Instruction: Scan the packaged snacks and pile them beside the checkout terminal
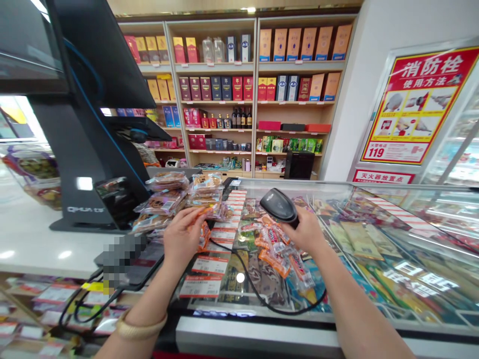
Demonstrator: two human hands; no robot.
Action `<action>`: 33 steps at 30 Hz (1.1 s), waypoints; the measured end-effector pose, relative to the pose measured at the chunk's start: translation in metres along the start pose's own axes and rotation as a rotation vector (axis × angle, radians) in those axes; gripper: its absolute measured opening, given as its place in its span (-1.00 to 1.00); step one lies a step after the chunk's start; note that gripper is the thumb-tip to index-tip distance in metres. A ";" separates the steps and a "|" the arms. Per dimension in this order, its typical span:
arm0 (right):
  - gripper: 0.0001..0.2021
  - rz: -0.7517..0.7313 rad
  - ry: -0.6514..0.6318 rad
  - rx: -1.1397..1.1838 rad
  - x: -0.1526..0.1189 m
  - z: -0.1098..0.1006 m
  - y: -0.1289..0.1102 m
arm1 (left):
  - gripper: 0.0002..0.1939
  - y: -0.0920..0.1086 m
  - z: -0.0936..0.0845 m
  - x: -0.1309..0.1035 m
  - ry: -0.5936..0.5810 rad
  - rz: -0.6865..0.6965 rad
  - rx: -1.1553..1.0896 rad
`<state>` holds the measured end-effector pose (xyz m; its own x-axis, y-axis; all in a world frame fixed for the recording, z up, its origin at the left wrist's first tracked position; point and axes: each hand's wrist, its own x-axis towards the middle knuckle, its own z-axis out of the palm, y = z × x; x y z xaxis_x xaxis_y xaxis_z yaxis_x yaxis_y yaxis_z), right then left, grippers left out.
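Observation:
My right hand (307,230) grips a black handheld barcode scanner (279,204), its head tilted up and to the left above the glass freezer top. Under and beside the scanner lies a loose heap of small orange-wrapped snack packets (275,239). My left hand (183,233) is pinched on a small orange snack packet (204,211), mostly covered by the fingers. Another orange packet (203,236) shows just below those fingers. Behind the left hand stand stacks of clear-wrapped snack packs (164,199). The scanner's black cable (258,291) loops over the glass.
A black checkout terminal (97,149) stands on the white counter (22,234) at left. Price labels (204,264) run along the freezer's left edge. Frozen packs lie under the glass (374,239). Behind, shelves (219,67) hold boxes and bottles. A red poster (422,104) hangs at right.

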<state>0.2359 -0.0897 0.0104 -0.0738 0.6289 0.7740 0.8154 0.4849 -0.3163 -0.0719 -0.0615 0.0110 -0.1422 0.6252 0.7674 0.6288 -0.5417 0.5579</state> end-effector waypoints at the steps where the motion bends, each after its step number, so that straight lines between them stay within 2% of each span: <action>1: -0.89 -0.007 -0.011 0.006 0.000 0.000 -0.001 | -0.67 0.005 0.005 0.000 -0.044 -0.081 -0.123; 5: -0.87 -0.043 -0.063 0.039 0.000 -0.001 -0.004 | -0.52 0.020 0.033 0.007 -0.186 -0.460 -0.590; 8: -0.81 -0.072 -0.122 0.059 -0.001 -0.001 -0.007 | -0.49 0.028 0.052 0.015 -0.224 -0.597 -0.749; 13: -0.80 -0.064 -0.227 0.057 0.000 -0.003 -0.010 | -0.56 0.027 0.067 0.021 -0.167 -0.652 -0.840; 20: -0.84 -0.026 -0.324 -0.002 0.001 -0.006 -0.013 | -0.59 0.013 0.062 0.018 -0.064 -0.681 -0.847; 28: -0.80 -0.074 -0.345 0.005 -0.001 -0.005 -0.018 | -0.50 0.012 0.063 0.014 -0.164 -0.649 -0.790; 33: -0.80 -0.078 -0.364 0.007 -0.001 -0.005 -0.017 | -0.50 0.012 0.064 0.012 -0.170 -0.641 -0.776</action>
<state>0.2249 -0.1011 0.0177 -0.3365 0.7641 0.5504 0.7951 0.5437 -0.2688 -0.0171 -0.0242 0.0070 -0.1296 0.9643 0.2310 -0.2050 -0.2540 0.9452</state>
